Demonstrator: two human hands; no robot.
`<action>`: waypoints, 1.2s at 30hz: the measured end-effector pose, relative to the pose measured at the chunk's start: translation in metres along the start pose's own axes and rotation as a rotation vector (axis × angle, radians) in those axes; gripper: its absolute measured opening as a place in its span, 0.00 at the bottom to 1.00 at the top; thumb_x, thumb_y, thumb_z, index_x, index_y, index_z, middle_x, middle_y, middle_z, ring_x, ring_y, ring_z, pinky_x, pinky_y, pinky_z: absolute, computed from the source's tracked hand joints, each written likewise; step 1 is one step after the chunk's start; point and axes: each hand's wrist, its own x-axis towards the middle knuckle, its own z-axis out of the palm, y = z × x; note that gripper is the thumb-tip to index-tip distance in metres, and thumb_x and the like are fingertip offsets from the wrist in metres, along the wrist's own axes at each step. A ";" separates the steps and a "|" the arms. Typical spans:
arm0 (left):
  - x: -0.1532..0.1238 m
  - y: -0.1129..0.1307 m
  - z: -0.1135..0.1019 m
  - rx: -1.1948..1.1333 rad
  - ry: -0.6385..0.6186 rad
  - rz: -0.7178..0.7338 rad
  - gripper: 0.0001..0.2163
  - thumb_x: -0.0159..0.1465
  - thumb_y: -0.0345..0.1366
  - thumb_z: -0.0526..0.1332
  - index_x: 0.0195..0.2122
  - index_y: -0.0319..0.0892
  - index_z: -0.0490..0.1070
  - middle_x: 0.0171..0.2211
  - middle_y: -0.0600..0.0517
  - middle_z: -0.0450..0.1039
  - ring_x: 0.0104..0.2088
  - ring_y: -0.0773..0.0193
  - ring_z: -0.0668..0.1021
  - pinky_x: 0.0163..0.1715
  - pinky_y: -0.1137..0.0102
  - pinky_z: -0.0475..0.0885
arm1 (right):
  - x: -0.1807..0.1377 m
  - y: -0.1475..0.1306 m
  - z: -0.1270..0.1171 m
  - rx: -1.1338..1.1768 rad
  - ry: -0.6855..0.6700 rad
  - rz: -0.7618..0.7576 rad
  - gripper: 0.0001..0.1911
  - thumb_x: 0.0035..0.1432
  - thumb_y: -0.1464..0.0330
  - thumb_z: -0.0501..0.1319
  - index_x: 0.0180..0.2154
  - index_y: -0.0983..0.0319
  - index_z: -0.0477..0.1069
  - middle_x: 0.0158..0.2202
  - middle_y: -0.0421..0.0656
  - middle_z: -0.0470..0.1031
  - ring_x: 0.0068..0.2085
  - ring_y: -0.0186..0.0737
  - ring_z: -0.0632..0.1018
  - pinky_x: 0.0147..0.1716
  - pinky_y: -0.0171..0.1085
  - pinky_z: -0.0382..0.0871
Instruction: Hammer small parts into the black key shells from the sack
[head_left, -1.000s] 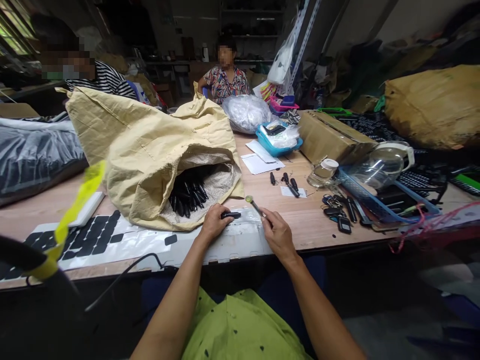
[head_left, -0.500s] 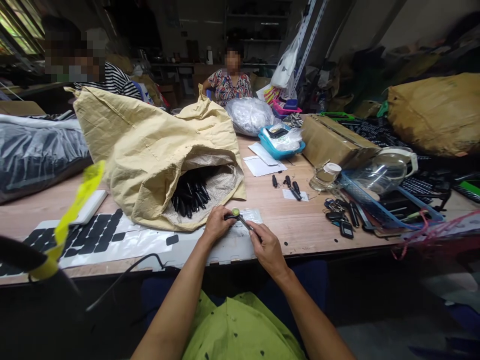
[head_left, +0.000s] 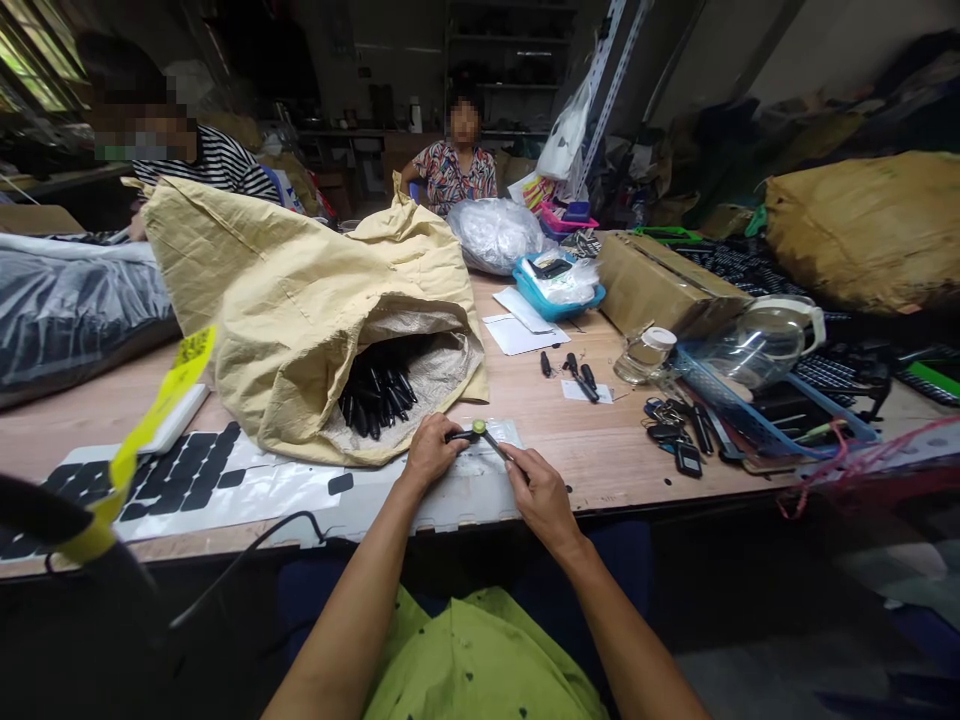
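My left hand (head_left: 431, 450) is closed on a slim black part (head_left: 455, 435) just above the table's front edge. Beside that part is a small yellow-green disc (head_left: 478, 427). My right hand (head_left: 541, 500) grips a thin dark rod (head_left: 495, 442) that slants up to the disc. Whether rod, disc and black part are joined, I cannot tell. Behind my left hand lies a big cream cloth sack (head_left: 300, 300), its mouth facing me, with many glossy black pieces (head_left: 375, 400) inside. A clear plastic sheet (head_left: 506, 432) lies under the work.
Loose black parts (head_left: 581, 378), keys (head_left: 664, 415) and a blue basket (head_left: 705, 385) lie to the right. A glass jar (head_left: 645, 355) and a carton (head_left: 660, 280) stand behind. Black stickers (head_left: 187, 465) lie left, near a yellow tag (head_left: 161, 400). Two people sit across the table.
The camera view has shifted slightly. Both hands keep their hold, and the disc and rod sit at a slightly different angle. The person at the left has leaned a little.
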 end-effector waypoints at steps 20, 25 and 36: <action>-0.051 0.035 -0.017 -0.061 -0.324 0.134 0.07 0.66 0.37 0.57 0.42 0.45 0.73 0.37 0.52 0.77 0.39 0.60 0.76 0.40 0.69 0.68 | 0.024 0.038 0.009 -0.678 0.080 0.007 0.16 0.63 0.72 0.57 0.49 0.54 0.76 0.32 0.43 0.70 0.36 0.39 0.66 0.34 0.36 0.54; -0.104 0.053 -0.009 -0.030 -0.734 0.304 0.09 0.66 0.40 0.60 0.45 0.48 0.76 0.41 0.53 0.81 0.42 0.60 0.80 0.43 0.71 0.69 | 0.023 0.039 0.008 -0.689 0.064 0.029 0.17 0.62 0.73 0.56 0.50 0.55 0.75 0.33 0.43 0.68 0.36 0.41 0.65 0.34 0.37 0.54; -0.120 0.053 0.030 0.381 -0.737 0.027 0.10 0.65 0.35 0.56 0.44 0.43 0.75 0.42 0.43 0.79 0.43 0.51 0.81 0.42 0.61 0.74 | 0.023 0.042 0.010 -0.688 0.089 0.005 0.17 0.61 0.73 0.56 0.49 0.55 0.75 0.32 0.43 0.67 0.36 0.41 0.65 0.34 0.37 0.54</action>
